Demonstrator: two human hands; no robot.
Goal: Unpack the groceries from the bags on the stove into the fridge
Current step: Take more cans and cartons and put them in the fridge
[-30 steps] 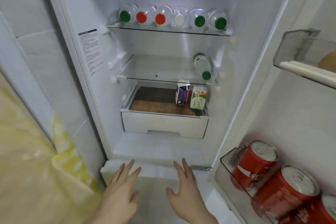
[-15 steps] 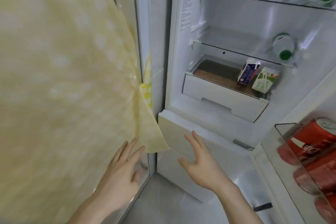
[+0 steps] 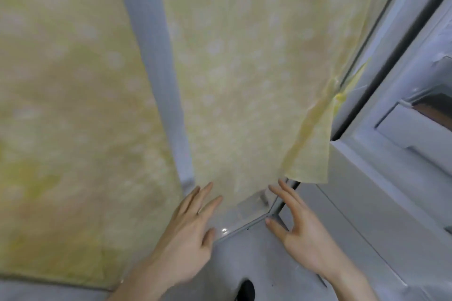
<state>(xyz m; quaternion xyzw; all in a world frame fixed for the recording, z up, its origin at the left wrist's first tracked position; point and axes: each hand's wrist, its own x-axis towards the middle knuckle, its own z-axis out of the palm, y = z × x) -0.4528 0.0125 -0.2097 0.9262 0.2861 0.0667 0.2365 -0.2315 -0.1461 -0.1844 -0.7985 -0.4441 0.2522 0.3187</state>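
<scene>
Only the left edge of the open fridge (image 3: 401, 144) shows at the far right, with part of its white drawer (image 3: 415, 129). The bags, the stove and the groceries are out of view. My left hand (image 3: 188, 234) hovers low in the middle with fingers spread and straight, holding nothing. My right hand (image 3: 298, 230) is beside it, also spread and empty, in front of the fridge's lower front panel.
A yellow patterned cloth (image 3: 244, 68) hangs over most of the view, split by a grey upright post (image 3: 156, 68). Its lower corner (image 3: 308, 168) hangs just above my right hand. Grey floor (image 3: 256, 264) lies below.
The view has swung left, away from the fridge interior; bottles, cartons and cans have left the frame. The yellow cloth now fills the view. Both hands stayed empty and spread.
</scene>
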